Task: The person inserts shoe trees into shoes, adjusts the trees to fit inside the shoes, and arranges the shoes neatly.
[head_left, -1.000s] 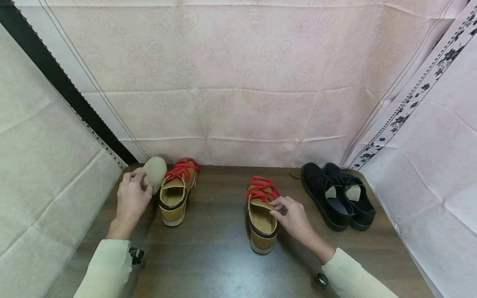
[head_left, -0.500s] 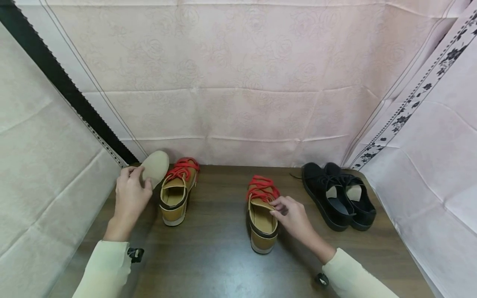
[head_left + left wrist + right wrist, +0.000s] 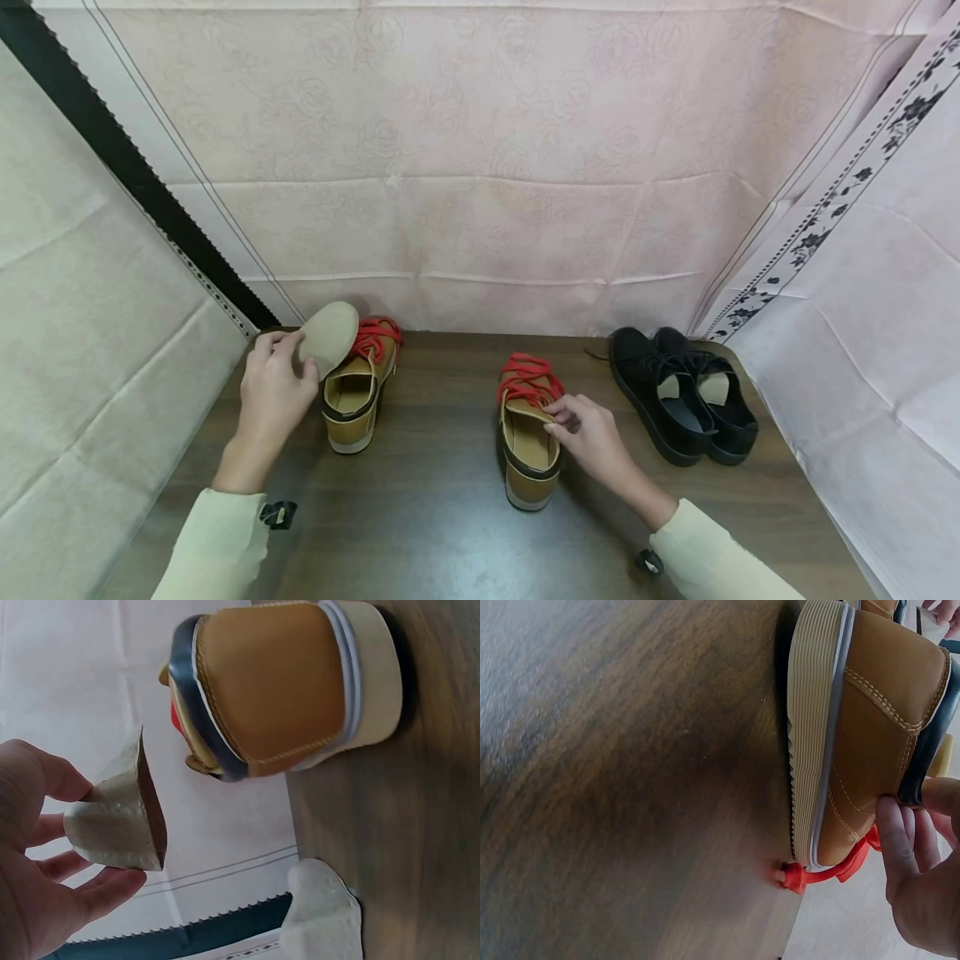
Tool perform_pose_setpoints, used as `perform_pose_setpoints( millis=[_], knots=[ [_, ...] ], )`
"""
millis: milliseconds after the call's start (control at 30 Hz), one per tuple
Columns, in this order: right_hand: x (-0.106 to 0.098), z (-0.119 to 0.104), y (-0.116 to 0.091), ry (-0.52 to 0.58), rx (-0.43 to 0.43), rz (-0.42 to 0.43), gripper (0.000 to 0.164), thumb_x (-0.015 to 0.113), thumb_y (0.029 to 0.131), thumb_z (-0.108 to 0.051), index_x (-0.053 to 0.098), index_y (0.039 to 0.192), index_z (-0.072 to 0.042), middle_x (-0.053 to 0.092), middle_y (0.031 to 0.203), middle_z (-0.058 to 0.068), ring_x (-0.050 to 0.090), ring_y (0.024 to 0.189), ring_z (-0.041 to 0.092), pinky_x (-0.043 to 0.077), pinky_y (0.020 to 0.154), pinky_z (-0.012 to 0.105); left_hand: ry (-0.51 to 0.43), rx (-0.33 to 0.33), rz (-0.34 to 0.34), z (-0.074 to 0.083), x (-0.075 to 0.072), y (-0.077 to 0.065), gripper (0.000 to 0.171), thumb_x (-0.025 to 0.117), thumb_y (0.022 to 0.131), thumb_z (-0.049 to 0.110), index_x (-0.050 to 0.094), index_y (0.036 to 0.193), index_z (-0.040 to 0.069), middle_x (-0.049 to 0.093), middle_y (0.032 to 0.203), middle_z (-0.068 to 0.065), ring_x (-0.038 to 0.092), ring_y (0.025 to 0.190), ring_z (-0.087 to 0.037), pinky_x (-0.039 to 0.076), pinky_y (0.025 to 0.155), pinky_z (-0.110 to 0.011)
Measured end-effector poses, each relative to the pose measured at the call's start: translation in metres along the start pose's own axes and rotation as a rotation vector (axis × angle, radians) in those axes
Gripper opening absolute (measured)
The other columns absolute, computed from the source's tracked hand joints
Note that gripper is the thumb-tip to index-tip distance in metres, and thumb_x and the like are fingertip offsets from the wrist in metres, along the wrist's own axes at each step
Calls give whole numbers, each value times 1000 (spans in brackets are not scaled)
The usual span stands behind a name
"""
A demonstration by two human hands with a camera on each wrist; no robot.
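My left hand [image 3: 276,392] holds a pale moulded shoe insert [image 3: 330,335] between thumb and fingers, raised beside the left tan shoe [image 3: 351,435]. In the left wrist view the insert [image 3: 105,825] is curved, with a brownish inner side. It overlaps that shoe's red laces in the head view. A second pale insert [image 3: 322,915] lies on the table beyond, hidden in the head view. My right hand [image 3: 588,437] pinches the right edge of the opening of the other tan shoe [image 3: 528,490], near its red laces [image 3: 528,383]. Both tan shoes stand upright, toes toward the back.
A pair of black shoes [image 3: 660,421] stands at the right rear, pale pieces visible inside them. The brown wooden table [image 3: 420,533] meets a patterned cloth [image 3: 480,233] at its back edge, with cloth also at both sides.
My left hand has lifted the insert from the far left and moved it right, toward the left tan shoe. The right hand keeps its hold on the other shoe.
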State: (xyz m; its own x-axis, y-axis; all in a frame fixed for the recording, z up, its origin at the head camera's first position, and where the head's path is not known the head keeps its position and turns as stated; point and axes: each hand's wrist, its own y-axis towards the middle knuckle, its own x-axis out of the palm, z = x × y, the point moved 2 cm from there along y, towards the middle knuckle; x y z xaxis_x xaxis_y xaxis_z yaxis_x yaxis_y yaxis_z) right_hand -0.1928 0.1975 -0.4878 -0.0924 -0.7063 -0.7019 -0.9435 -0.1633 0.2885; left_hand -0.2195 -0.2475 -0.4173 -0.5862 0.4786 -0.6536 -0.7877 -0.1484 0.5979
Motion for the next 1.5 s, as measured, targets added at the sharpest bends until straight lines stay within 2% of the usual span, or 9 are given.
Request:
perform_pose_setpoints(
  millis=[100,367,600,733,1133,1500],
  knots=[
    [0,0,0,-2,-1,1,22,87,83,-7,76,99,-18,63,83,-4,65,76,8,58,69,23,2,23,-7,6,0,1,37,69,86,2,68,121,-7,59,121,-29,58,105,-51,48,79,-68],
    [1,0,1,2,-1,0,22,86,83,-8,76,99,-18,64,84,-4,65,76,8,58,70,22,-55,81,-14,21,0,0,36,69,84,-3,67,119,-11,59,117,-30,58,106,-49,49,88,-61],
    [3,1,-1,-5,19,-6,22,87,83,-8,76,99,-19,64,83,-4,64,76,7,58,70,23,-49,131,-33,34,2,-5,35,71,84,-1,68,118,-10,61,114,-27,61,100,-46,51,82,-58],
    [3,1,-3,-15,32,-16,22,87,83,-8,75,98,-19,64,83,-4,64,76,8,57,70,23,-41,159,-41,39,3,-8,35,74,84,1,69,117,-10,61,113,-27,62,99,-47,51,83,-59],
    [3,1,-3,-13,38,-18,21,86,83,-9,75,98,-19,63,84,-4,63,76,8,57,69,23,-39,165,-128,60,5,-14,40,77,87,6,67,123,-7,60,119,-26,60,107,-45,50,89,-60],
    [2,1,1,-21,33,-5,21,87,83,-10,76,99,-19,63,83,-5,64,75,7,57,69,23,-62,206,-161,75,10,-15,41,80,85,7,70,122,-5,61,118,-23,62,103,-42,52,87,-57]
  ],
)
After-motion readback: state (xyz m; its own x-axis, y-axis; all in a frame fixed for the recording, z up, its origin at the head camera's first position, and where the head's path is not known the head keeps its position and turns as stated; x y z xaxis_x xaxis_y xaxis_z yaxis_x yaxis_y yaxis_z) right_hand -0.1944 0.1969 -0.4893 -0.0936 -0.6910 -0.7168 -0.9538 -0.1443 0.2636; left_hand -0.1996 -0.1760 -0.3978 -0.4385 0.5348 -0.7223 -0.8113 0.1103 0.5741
